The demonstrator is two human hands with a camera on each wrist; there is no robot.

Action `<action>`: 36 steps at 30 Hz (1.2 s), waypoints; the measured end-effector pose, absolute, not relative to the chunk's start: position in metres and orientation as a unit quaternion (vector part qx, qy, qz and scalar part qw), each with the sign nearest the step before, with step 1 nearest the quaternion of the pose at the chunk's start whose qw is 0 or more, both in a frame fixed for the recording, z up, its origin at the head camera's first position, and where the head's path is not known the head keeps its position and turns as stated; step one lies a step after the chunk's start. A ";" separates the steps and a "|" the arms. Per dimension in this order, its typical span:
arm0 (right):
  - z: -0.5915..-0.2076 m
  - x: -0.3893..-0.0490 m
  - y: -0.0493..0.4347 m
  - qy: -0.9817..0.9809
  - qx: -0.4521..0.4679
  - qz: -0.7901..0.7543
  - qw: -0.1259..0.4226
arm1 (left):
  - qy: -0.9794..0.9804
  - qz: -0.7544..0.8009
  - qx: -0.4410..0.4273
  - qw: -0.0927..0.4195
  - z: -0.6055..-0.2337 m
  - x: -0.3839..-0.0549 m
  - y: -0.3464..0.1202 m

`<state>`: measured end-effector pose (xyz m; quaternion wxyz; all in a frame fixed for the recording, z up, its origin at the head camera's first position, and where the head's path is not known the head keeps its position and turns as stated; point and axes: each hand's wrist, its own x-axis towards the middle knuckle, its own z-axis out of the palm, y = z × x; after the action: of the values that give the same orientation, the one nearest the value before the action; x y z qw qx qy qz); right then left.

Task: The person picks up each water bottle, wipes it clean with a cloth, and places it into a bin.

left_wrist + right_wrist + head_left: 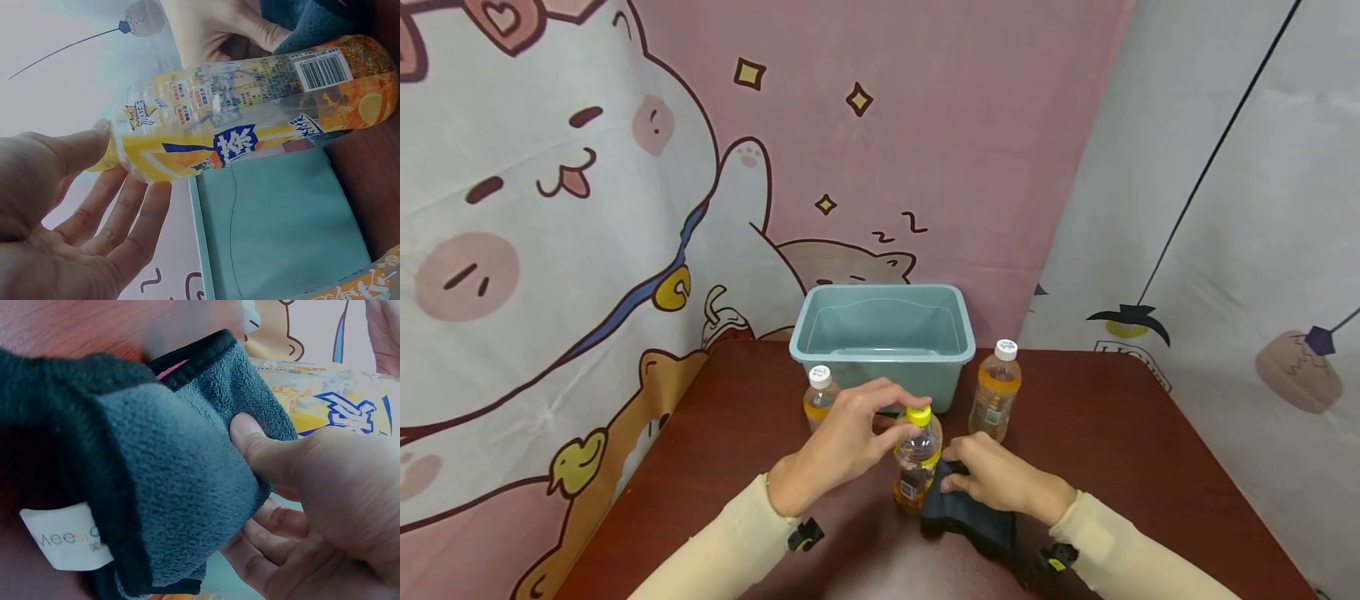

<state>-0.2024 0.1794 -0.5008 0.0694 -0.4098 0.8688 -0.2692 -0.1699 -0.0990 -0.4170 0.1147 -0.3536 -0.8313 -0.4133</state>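
A clear plastic drink bottle [916, 471] with a yellow cap and an orange-and-yellow label stands upright on the table. My left hand [850, 433] pinches it at the cap between thumb and fingers. In the left wrist view, the bottle [250, 112] shows its barcode and printed label. My right hand [1000, 475] grips a dark grey-blue cloth [973, 517] by a folded part, just right of the bottle. A white tag [65, 537] hangs from the cloth's black edge in the right wrist view. The cloth lies against or very near the bottle; contact is unclear.
A light teal plastic bin [880, 358] stands at the back of the dark red table [1097, 450]. One white-capped bottle [996, 396] stands at the bin's right, another white-capped bottle [820, 392] at its left, partly behind my left hand. A printed cloth backdrop [955, 150] hangs behind.
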 end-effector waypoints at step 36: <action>-0.427 -0.178 0.184 0.851 -0.358 -0.363 -0.125 | -0.835 -0.412 -0.345 0.119 -0.420 -0.167 -0.100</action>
<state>-0.1780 0.1839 -0.4271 -0.1254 -0.3581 0.8509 -0.3632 -0.1669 -0.0996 -0.4198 0.1195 -0.3450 -0.8349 -0.4119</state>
